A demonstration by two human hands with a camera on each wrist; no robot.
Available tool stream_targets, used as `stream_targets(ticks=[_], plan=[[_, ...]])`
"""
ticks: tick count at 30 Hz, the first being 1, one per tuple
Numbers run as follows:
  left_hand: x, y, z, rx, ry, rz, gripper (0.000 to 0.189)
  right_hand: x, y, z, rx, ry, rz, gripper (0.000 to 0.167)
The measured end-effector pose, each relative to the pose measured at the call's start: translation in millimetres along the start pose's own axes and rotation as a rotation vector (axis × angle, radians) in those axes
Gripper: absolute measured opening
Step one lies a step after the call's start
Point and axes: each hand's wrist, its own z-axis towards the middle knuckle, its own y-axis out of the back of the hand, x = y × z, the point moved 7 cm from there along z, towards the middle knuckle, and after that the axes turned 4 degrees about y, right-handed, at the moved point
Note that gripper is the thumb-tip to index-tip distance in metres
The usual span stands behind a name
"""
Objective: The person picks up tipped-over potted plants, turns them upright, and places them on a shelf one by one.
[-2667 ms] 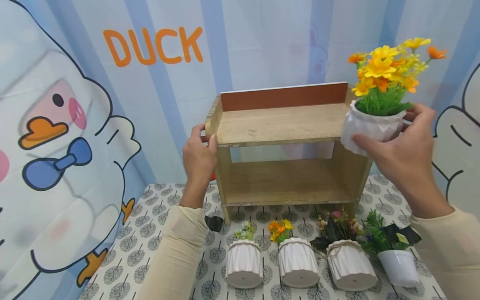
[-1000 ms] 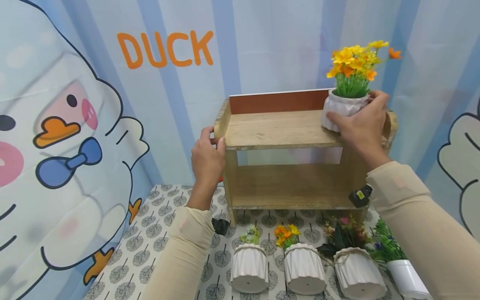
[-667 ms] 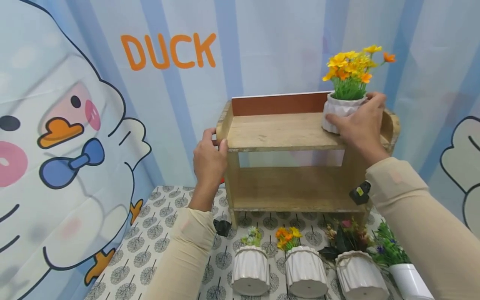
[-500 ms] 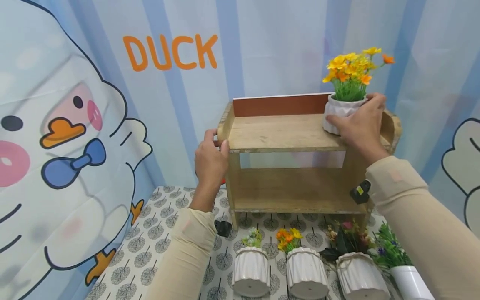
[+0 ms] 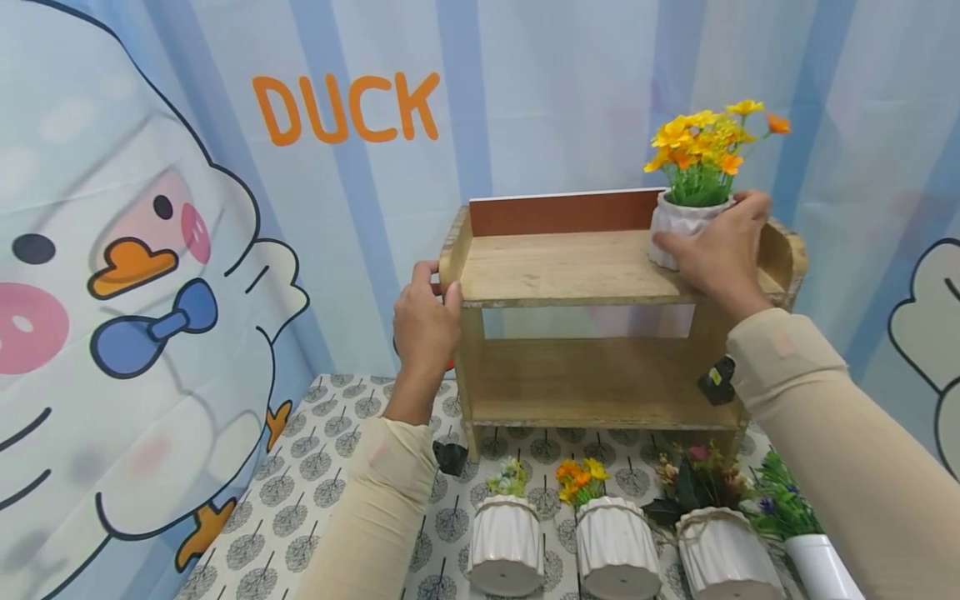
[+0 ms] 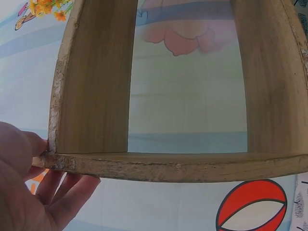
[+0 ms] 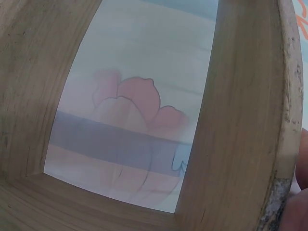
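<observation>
A two-tier wooden shelf (image 5: pixel 555 267) with a reddish-brown back strip stands on the table. My left hand (image 5: pixel 427 325) grips the upper edge of its left side panel; in the left wrist view the thumb and fingers (image 6: pixel 72 192) curl round that corner. At the right end of the top board, a white pot of yellow and orange artificial flowers (image 5: pixel 697 150) stands upright, its base seemingly on the board. My right hand (image 5: pixel 723 254) holds this pot from the right, thumb in front. The right wrist view shows mostly the shelf's wooden inside, with fingertips at its right edge.
Several potted plants lie tipped in a row before the shelf: white-green flowers (image 5: pixel 507 546), orange-yellow flowers (image 5: pixel 618 546), dark leaves (image 5: pixel 727 554) and a smooth pot with green foliage (image 5: pixel 821 567). Behind hangs a blue striped duck curtain (image 5: pixel 555 92). A patterned cloth (image 5: pixel 300 492) covers the table.
My right hand has carried the flower pot left and back from beside the shelf onto its top board. Over the last second hands and pot barely move; the head view shifts slightly.
</observation>
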Motion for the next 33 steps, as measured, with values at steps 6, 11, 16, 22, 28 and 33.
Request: stream_targets(ticks=[6, 11, 16, 22, 28, 33], plan=[[-0.5, -0.6, 1.4, -0.007, -0.002, -0.001, 0.033, 1, 0, -0.6, 0.005, -0.005, -0.012, 0.107], [-0.4, -1.2, 2.9, -0.008, 0.0, -0.006, 0.033, 1, 1, 0.1, 0.009, -0.007, -0.038, 0.107], [0.3, -2.5, 3.5, -0.006, 0.0, -0.004, 0.033, 1, 1, -0.7, 0.027, -0.012, -0.059, 0.109], [2.4, -3.0, 3.7, -0.004, 0.004, -0.003, 0.032, 0, 4, -6.0, 0.054, -0.024, -0.069, 0.109], [2.0, -0.4, 5.6, -0.019, 0.001, 0.004, 0.033, 4, 11, -12.9, 0.027, -0.005, -0.092, 0.103], [1.0, -0.5, 6.2, -0.016, -0.005, 0.004, 0.034, 7, 18, -18.6, 0.021, 0.021, -0.11, 0.1]])
